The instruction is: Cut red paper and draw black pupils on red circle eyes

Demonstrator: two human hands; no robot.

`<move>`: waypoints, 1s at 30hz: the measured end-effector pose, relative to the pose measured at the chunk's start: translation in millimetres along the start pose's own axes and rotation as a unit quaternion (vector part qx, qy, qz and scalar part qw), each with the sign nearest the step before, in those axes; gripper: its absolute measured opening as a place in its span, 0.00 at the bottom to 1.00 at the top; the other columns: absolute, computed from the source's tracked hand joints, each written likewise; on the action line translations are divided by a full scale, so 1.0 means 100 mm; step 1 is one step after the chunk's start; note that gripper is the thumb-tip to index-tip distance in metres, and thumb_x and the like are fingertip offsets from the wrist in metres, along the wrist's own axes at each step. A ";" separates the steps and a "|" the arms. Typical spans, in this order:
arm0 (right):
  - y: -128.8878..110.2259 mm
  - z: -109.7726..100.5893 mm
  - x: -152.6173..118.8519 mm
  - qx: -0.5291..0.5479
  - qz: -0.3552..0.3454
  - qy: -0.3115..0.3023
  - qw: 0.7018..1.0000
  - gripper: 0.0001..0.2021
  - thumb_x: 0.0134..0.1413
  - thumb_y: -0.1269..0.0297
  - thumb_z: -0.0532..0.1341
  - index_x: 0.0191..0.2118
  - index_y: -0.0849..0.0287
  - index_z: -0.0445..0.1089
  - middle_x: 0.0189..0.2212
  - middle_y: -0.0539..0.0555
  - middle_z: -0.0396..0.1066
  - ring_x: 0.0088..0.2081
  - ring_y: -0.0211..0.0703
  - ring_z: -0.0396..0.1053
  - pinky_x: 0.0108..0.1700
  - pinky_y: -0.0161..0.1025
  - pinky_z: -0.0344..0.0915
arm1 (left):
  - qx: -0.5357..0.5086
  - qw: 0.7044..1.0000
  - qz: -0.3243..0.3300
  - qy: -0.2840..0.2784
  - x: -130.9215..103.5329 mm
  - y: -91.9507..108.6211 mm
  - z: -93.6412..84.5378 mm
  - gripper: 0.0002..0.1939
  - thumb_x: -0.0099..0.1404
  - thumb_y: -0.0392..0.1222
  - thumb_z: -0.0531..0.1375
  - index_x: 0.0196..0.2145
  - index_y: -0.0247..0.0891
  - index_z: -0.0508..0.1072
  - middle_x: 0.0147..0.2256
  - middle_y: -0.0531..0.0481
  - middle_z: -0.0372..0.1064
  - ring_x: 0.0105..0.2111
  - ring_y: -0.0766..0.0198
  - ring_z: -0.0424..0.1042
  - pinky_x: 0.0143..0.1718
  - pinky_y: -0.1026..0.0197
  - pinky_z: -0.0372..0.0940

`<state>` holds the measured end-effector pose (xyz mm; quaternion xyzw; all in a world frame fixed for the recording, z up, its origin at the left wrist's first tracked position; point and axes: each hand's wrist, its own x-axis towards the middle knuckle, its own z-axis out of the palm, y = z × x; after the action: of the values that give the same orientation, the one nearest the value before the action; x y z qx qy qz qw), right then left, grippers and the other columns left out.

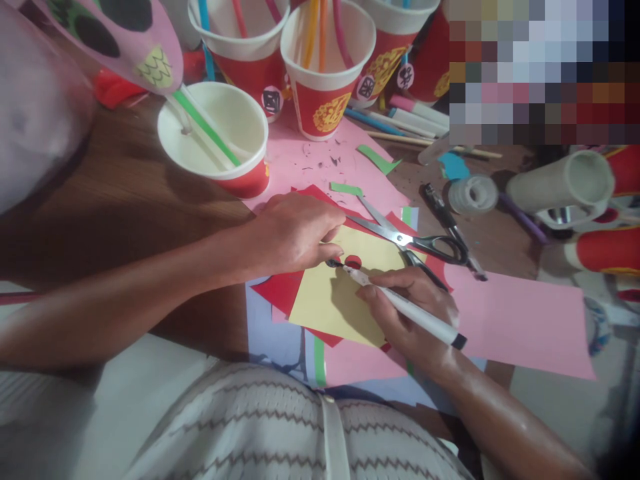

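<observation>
My right hand (413, 310) is closed around a white marker (415, 310) with a black end. The marker's tip meets a small dark piece (333, 263), seemingly paper, at my left thumb. With its fingers curled, my left hand (300, 230) holds that piece by its edge over the yellow paper (320, 300). A round red spot (353, 262) shows on the yellow sheet beside the marker tip. Red paper (277, 293) lies underneath. Partly open scissors (400, 239) with black handles rest across the sheets just beyond my right hand.
Red-and-white paper cups (327, 100) with coloured sticks stand at the back. A nearer cup (215, 177) holds a green-striped stick with a pink paper shape. Pink paper (520, 320) extends right. A black pen (443, 210), a clear round container (473, 195) and several markers lie beyond.
</observation>
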<state>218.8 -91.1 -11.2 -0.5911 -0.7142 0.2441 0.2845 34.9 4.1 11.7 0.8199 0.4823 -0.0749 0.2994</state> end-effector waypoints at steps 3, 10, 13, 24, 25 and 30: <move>0.01 0.00 0.00 0.002 -0.018 0.006 1.000 0.03 0.51 0.65 0.61 0.29 0.57 0.68 0.20 0.47 0.73 0.19 0.37 0.71 0.21 0.32 0.66 | 0.002 1.000 -0.008 -0.019 -0.01 0.01 -0.01 0.11 0.57 0.49 0.56 0.27 0.39 0.68 0.21 0.53 0.66 0.22 0.64 0.63 0.25 0.62 0.51; 0.00 0.00 0.00 0.013 -0.027 -0.002 1.000 0.02 0.51 0.67 0.61 0.29 0.58 0.69 0.20 0.47 0.73 0.20 0.36 0.71 0.22 0.31 0.66 | 0.007 1.000 0.007 -0.009 -0.01 0.01 -0.01 0.12 0.58 0.50 0.55 0.27 0.39 0.67 0.21 0.52 0.66 0.22 0.64 0.63 0.25 0.61 0.51; 0.00 0.01 0.00 0.009 -0.015 0.009 1.000 0.02 0.51 0.66 0.61 0.30 0.58 0.68 0.18 0.47 0.72 0.20 0.37 0.71 0.21 0.31 0.66 | 0.003 1.000 0.003 -0.011 -0.01 0.01 -0.01 0.12 0.58 0.50 0.55 0.26 0.39 0.66 0.21 0.52 0.66 0.22 0.64 0.62 0.25 0.61 0.51; 0.03 0.04 -0.01 0.033 -0.047 -0.008 0.998 0.01 0.50 0.69 0.62 0.31 0.58 0.68 0.24 0.47 0.74 0.24 0.36 0.72 0.27 0.31 0.68 | -0.001 1.000 0.002 0.010 -0.01 0.00 0.02 0.09 0.58 0.46 0.55 0.26 0.39 0.67 0.21 0.55 0.63 0.22 0.68 0.59 0.24 0.63 0.47; 0.04 0.05 -0.01 0.036 -0.048 -0.009 0.998 0.02 0.50 0.69 0.62 0.31 0.58 0.68 0.24 0.47 0.74 0.24 0.36 0.72 0.27 0.31 0.68 | -0.005 1.000 0.007 0.020 -0.01 -0.01 0.04 0.09 0.57 0.47 0.56 0.26 0.39 0.66 0.20 0.56 0.63 0.21 0.69 0.58 0.24 0.63 0.46; 0.05 0.05 -0.01 0.037 -0.058 -0.015 0.997 0.02 0.49 0.70 0.63 0.30 0.58 0.68 0.25 0.48 0.74 0.24 0.35 0.71 0.28 0.30 0.68 | -0.002 0.997 0.025 0.079 0.02 -0.07 0.15 0.11 0.55 0.48 0.58 0.24 0.39 0.65 0.19 0.57 0.62 0.19 0.70 0.56 0.23 0.63 0.45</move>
<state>218.4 -91.0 -18.4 -0.5337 -0.7420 0.2621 0.3097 32.4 -0.1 -4.5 0.8344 0.4839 -0.0009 0.2639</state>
